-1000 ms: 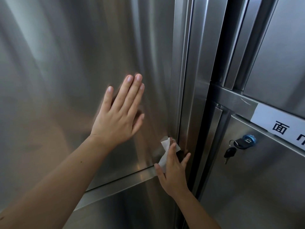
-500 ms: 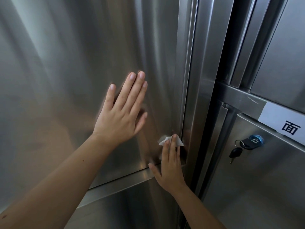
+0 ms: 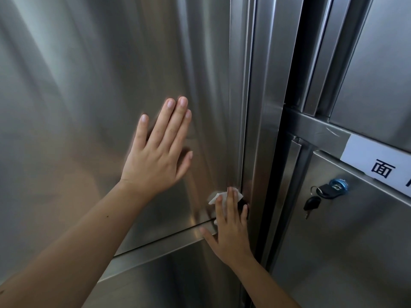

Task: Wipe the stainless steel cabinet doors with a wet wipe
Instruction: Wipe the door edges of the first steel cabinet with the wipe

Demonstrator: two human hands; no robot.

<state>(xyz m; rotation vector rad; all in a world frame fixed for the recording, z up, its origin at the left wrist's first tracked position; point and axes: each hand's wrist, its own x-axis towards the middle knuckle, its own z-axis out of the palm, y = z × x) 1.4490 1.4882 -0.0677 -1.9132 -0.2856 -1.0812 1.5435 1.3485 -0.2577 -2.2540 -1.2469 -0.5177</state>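
A large stainless steel cabinet door fills the left of the head view. My left hand lies flat against it, fingers straight and pointing up. My right hand presses a crumpled white wet wipe with straight fingers onto the door's lower right corner, beside the vertical door frame. Most of the wipe is hidden under my fingers.
A lower steel panel sits under the door's bottom edge. To the right, another cabinet door has a blue lock with black keys hanging from it and a white paper label above.
My right hand has flattened onto the wipe and moved it slightly right and down along the door's edge. My left hand has stayed pressed in place. The view shifted a little.
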